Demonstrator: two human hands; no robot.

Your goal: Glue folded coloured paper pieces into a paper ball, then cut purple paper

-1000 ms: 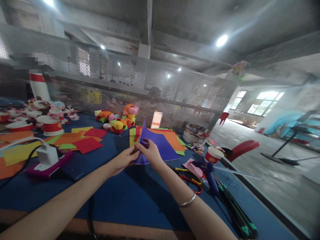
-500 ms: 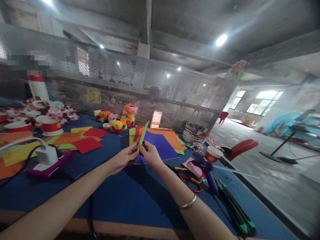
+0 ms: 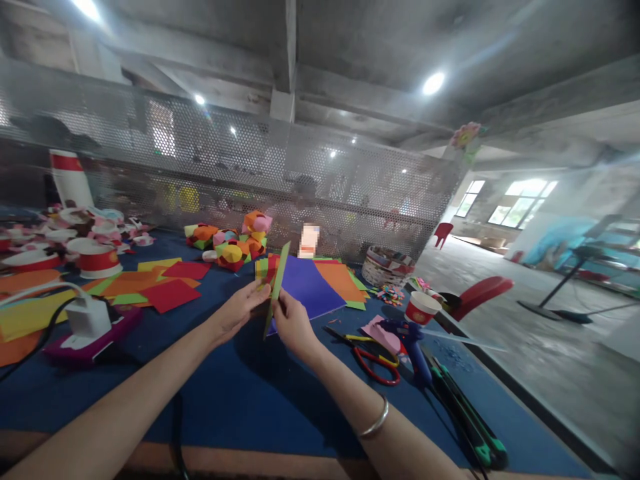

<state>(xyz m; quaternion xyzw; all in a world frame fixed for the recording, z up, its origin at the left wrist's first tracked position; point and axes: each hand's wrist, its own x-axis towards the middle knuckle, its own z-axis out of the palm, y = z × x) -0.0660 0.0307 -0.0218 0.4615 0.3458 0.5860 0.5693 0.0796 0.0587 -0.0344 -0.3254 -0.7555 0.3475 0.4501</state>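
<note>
A green sheet of paper stands nearly edge-on between my hands, above the blue table cover. At its left side, my left hand grips it with thumb and fingers. My right hand, wearing a silver bangle on the wrist, pinches its right side with fingers curled. Just beyond them lies a purple sheet on top of a stack of coloured paper. Red-handled scissors rest to the right of my right hand. Part of the green sheet's faces is hidden by my fingers.
A blue glue gun, a green-and-black cutter, a paper cup and a woven basket stand at right. Folded paper balls, loose coloured sheets and a purple power strip lie at left.
The green sheet has swung more upright, and its lower end now shows below my hands. My hands have moved slightly left in view, with the left a little farther from the right.
</note>
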